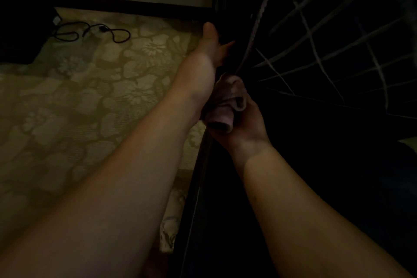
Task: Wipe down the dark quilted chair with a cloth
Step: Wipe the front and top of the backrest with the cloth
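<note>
Left hand point(214, 45): fingers grip the chair point(327, 56) edge.
Right hand point(239, 126): fingers hold bunched cloth point(228, 101) just beside quilted panel.
Progress: wiping apparently underway; finished share cannot be told in the dimness.

Left forearm stretched far forward, left hand point(214, 46) at the far end, thumb up, fingers hidden in shadow, right forearm shorter, wrist bent, right hand point(241, 126) fingers curled, gripping a bunched cloth point(228, 99)
</note>
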A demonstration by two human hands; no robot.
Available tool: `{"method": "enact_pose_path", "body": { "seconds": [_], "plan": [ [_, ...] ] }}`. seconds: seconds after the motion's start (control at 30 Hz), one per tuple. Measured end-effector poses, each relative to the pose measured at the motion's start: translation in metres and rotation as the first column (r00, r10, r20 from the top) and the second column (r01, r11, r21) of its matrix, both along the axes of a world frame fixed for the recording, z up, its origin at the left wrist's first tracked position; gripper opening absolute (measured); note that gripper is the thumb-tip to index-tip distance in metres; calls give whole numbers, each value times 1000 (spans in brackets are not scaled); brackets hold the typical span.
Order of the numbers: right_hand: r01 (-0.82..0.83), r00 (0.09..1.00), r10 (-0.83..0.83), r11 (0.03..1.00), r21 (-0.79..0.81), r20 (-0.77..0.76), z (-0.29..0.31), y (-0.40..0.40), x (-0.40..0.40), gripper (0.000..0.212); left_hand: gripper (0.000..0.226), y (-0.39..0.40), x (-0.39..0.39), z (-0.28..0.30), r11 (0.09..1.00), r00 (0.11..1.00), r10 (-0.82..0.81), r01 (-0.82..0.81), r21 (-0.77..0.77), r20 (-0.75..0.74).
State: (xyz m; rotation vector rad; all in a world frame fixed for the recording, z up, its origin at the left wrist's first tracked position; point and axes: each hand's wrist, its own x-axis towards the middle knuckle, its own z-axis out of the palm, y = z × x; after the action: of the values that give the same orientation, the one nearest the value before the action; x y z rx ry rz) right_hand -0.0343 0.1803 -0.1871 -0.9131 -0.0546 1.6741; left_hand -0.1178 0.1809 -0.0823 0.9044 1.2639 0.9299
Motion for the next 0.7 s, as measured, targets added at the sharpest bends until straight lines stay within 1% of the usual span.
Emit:
{"method": "enact_pose_path", "body": {
  "seconds": [0.03, 0.07, 0.1, 0.13, 0.17, 0.2, 0.27, 0.33, 0.37, 0.4, 0.43, 0.47, 0.5, 0.53, 0.57, 0.63, 0.67, 0.7],
  "plan": [
    [5, 990, -2, 1000, 21, -140, 1, -3, 1, 13, 66, 0, 0, 0, 1000, 1000, -1, 1, 0, -6],
    [-4, 977, 9, 1000, 22, -211, -5, 1, 0, 14, 65, 0, -1, -1, 1000, 1000, -1, 1, -1, -7],
    [-21, 989, 14, 998, -51, -146, -7, 9, -2, 14, 65, 0, -1, -2, 1000, 1000, 1, -1, -2, -2],
    [-41, 998, 50, 977, -208, 39, -2, 14, 3, 16, 65, 1, -2, -3, 1000, 1000, 4, -4, -6, 5],
    [-35, 994, 64, 958, -285, 94, -6, 11, 6, 18, 64, 1, -2, -3, 1000, 1000, 2, -2, -10, 1],
    [7, 993, 22, 970, -241, 119, -18, 18, 13, 21, 64, 1, -3, -3, 1000, 1000, -1, 1, -10, -12],
    [29, 1000, -27, 981, -192, 12, -31, 26, 19, 27, 63, 3, -4, -5, 1000, 999, -14, 14, 1, -36],
    [40, 997, -25, 976, -215, 72, -13, 6, 16, 36, 64, 5, -6, -6, 1000, 999, -25, 26, 14, -41],
    [8, 989, 22, 979, -203, 148, 3, -4, 13, 31, 65, 5, -7, -7, 999, 999, -30, 31, 19, -32],
    [-1, 994, 8, 998, -66, 108, 8, -6, 8, 18, 65, 6, -7, -8, 999, 999, -35, 35, 18, -13],
    [-30, 995, 30, 1000, -6, -92, 14, -6, 6, 17, 65, 6, -7, -9, 999, 999, -39, 39, 14, 7],
    [-33, 987, 36, 999, 23, -155, 14, -3, 5, 31, 65, 7, -6, -9, 999, 999, -38, 38, 7, 24],
    [-42, 982, 40, 999, -8, -182, 16, -4, 2, 43, 65, 7, -6, -10, 999, 999, -34, 34, 3, 40],
    [-20, 983, 11, 999, -48, -184, 14, 1, 1, 46, 65, 7, -6, -12, 1000, 998, -30, 29, 7, 56],
    [3, 995, -18, 988, -151, -96, 10, 8, -3, 38, 64, 8, -6, -14, 1000, 998, -26, 25, 18, 56],
    [20, 998, 1, 954, -301, 69, 15, 21, -2, 17, 63, 8, -8, -15, 999, 999, -25, 24, 37, 27],
    [31, 1000, -30, 956, -291, 9, 15, 26, -3, 10, 62, 8, -8, -15, 999, 1000, -26, 25, 40, 8],
    [28, 991, -58, 971, -236, -123, 15, 24, -5, 4, 62, 9, -9, -16, 999, 999, -32, 33, 41, -9]
  ]
}}
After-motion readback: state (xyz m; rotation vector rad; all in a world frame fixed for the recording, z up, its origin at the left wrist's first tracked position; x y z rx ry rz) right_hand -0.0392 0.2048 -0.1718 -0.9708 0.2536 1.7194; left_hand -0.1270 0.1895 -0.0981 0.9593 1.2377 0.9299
